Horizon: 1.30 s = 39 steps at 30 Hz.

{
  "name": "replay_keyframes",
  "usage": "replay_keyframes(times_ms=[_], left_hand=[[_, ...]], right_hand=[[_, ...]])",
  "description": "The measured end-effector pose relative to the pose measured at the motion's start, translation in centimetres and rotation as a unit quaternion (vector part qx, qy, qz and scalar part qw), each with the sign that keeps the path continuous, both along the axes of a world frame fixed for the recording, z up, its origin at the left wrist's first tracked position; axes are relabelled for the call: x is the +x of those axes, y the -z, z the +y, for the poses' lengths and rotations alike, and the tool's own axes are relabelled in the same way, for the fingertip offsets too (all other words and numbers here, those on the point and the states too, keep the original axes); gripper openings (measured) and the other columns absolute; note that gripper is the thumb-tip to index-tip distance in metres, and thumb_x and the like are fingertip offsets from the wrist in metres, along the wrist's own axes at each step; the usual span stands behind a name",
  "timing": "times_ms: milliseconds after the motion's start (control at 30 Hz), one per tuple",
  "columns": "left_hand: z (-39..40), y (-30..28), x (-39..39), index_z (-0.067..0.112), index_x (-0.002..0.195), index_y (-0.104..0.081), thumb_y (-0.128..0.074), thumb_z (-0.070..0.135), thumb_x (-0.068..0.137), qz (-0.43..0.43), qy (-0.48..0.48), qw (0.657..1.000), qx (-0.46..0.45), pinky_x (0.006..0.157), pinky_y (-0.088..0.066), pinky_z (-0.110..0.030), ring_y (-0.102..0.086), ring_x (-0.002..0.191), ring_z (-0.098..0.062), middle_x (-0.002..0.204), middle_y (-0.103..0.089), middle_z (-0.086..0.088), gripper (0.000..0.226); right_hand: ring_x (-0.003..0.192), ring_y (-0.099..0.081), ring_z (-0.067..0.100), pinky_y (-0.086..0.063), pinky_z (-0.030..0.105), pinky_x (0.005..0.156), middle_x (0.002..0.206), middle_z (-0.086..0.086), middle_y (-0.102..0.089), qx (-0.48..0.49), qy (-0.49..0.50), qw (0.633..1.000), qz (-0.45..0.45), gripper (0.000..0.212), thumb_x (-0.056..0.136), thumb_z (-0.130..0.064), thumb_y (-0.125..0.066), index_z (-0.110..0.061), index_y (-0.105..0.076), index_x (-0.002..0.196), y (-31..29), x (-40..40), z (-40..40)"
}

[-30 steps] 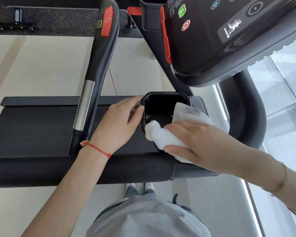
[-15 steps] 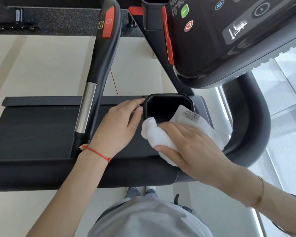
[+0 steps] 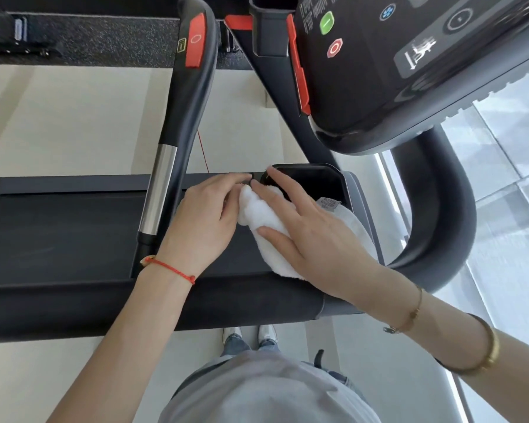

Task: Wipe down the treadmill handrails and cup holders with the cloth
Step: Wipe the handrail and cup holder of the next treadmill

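Both hands crowd the cup holder (image 3: 313,178) rim's left edge.

Hands and cloth at the cup holder

The cloth (image 3: 266,227) lay over the near left rim of the cup holder (image 3: 315,181), under the right hand (image 3: 315,236); the left hand (image 3: 205,221) rested just left of it, touching the cloth. The handrail (image 3: 177,123) stood further left, the console (image 3: 409,62) behind.

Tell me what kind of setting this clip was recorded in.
Probably a gym or fitness room. A treadmill console with start and stop buttons, a handrail with a metal sensor strip, and a cup holder fill the view, beside large windows.
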State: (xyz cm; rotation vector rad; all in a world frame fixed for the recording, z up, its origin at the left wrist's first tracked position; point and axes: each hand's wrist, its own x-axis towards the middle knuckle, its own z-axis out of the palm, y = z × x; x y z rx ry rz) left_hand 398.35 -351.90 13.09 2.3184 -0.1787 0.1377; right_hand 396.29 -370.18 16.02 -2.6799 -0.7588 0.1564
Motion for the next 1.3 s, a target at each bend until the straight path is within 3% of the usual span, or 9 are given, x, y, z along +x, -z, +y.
replay_keyframes(times_ms=[67, 133, 300, 533, 733, 933, 1033, 1200, 1300], left_hand=[[-0.1, 0.1, -0.1, 0.018, 0.125, -0.066, -0.048, 0.019, 0.101, 0.003, 0.004, 1.000, -0.001, 0.081, -0.043, -0.003, -0.059, 0.096, 0.000, 0.111, -0.069, 0.006, 0.029], [-0.3, 0.2, -0.1, 0.020, 0.123, -0.066, -0.049, 0.021, 0.100, 0.005, 0.009, 1.000, 0.002, 0.078, -0.042, -0.002, -0.059, 0.088, 0.001, 0.107, -0.067, 0.011, 0.028], [-0.6, 0.1, -0.2, 0.021, 0.124, -0.065, -0.051, 0.021, 0.099, 0.006, 0.015, 1.000, 0.016, 0.074, -0.042, -0.002, -0.059, 0.085, 0.000, 0.104, -0.066, 0.011, 0.028], [-1.0, -0.3, -0.3, 0.021, 0.125, -0.064, -0.050, 0.023, 0.100, 0.016, 0.014, 1.000, 0.014, 0.079, -0.046, -0.014, -0.062, 0.087, -0.003, 0.099, -0.063, 0.014, 0.029], [-1.1, -0.3, -0.2, 0.021, 0.126, -0.063, -0.050, 0.026, 0.099, 0.006, 0.019, 0.999, 0.028, 0.078, -0.047, -0.020, -0.060, 0.087, -0.002, 0.100, -0.062, 0.015, 0.030], [-1.5, -0.5, -0.5, 0.021, 0.125, -0.063, -0.050, 0.027, 0.100, 0.004, 0.018, 0.999, 0.046, 0.082, -0.049, -0.024, -0.061, 0.087, -0.006, 0.105, -0.067, 0.008, 0.029], [-1.7, -0.7, -0.4, 0.019, 0.128, -0.062, -0.049, 0.030, 0.100, 0.009, 0.013, 0.998, 0.057, 0.089, -0.052, -0.029, -0.062, 0.093, -0.009, 0.112, -0.067, 0.003, 0.033], [-2.0, -1.0, -0.1, 0.016, 0.126, -0.063, -0.048, 0.033, 0.100, 0.014, 0.015, 0.997, 0.068, 0.089, -0.054, -0.042, -0.065, 0.097, -0.016, 0.116, -0.067, 0.000, 0.035], [-2.3, -1.0, 0.1, 0.015, 0.124, -0.063, -0.048, 0.034, 0.099, 0.018, 0.010, 0.997, 0.073, 0.088, -0.054, -0.044, -0.065, 0.096, -0.020, 0.112, -0.068, -0.001, 0.034]], right_hand=[[0.107, -0.059, 0.017, -0.045, 0.022, 0.079, 0.149, -0.005, -0.033, -0.061, 0.001, 0.998, -0.002, 0.065, 0.095, -0.058, -0.022, -0.029, -0.018, 0.154, -0.4, -0.4, -0.8], [0.086, -0.060, 0.019, -0.037, 0.022, 0.070, 0.120, -0.003, -0.054, -0.095, -0.003, 0.995, -0.009, 0.068, 0.092, -0.062, -0.019, -0.024, -0.034, 0.147, -0.8, -0.5, -1.5], [0.069, -0.047, 0.018, -0.030, 0.022, 0.069, 0.081, -0.005, -0.051, -0.143, -0.049, 0.988, -0.036, 0.057, 0.094, -0.059, -0.021, -0.015, -0.055, 0.106, -1.1, -0.3, -3.0], [0.079, -0.058, 0.016, -0.040, 0.026, 0.075, 0.085, -0.007, -0.059, -0.176, -0.052, 0.982, -0.048, 0.062, 0.091, -0.065, -0.006, -0.022, -0.050, 0.105, -1.4, 0.9, -2.8], [0.084, -0.055, 0.018, -0.039, 0.022, 0.077, 0.092, -0.003, -0.060, -0.113, -0.021, 0.992, -0.042, 0.060, 0.096, -0.061, -0.020, -0.019, -0.059, 0.111, -1.0, -1.2, -4.1], [0.122, -0.046, 0.027, -0.042, 0.017, 0.090, 0.140, 0.008, -0.042, 0.008, 0.130, 0.991, -0.042, 0.059, 0.099, -0.050, -0.030, -0.006, -0.040, 0.137, -0.1, -4.2, -5.6], [0.117, -0.048, 0.027, -0.031, 0.006, 0.074, 0.144, 0.005, -0.035, 0.079, 0.205, 0.976, 0.009, 0.071, 0.091, -0.055, -0.024, -0.009, -0.025, 0.145, 0.3, -4.1, -5.0], [0.107, -0.053, 0.029, -0.033, 0.029, 0.076, 0.139, 0.007, -0.039, 0.091, 0.243, 0.966, 0.009, 0.060, 0.097, -0.049, -0.038, -0.010, -0.025, 0.140, 1.0, -2.0, -4.0], [0.101, -0.053, 0.029, -0.033, 0.030, 0.074, 0.123, 0.011, -0.049, 0.088, 0.285, 0.952, 0.069, 0.054, 0.096, -0.040, -0.051, -0.004, -0.032, 0.132, 0.7, 1.6, -3.9]])
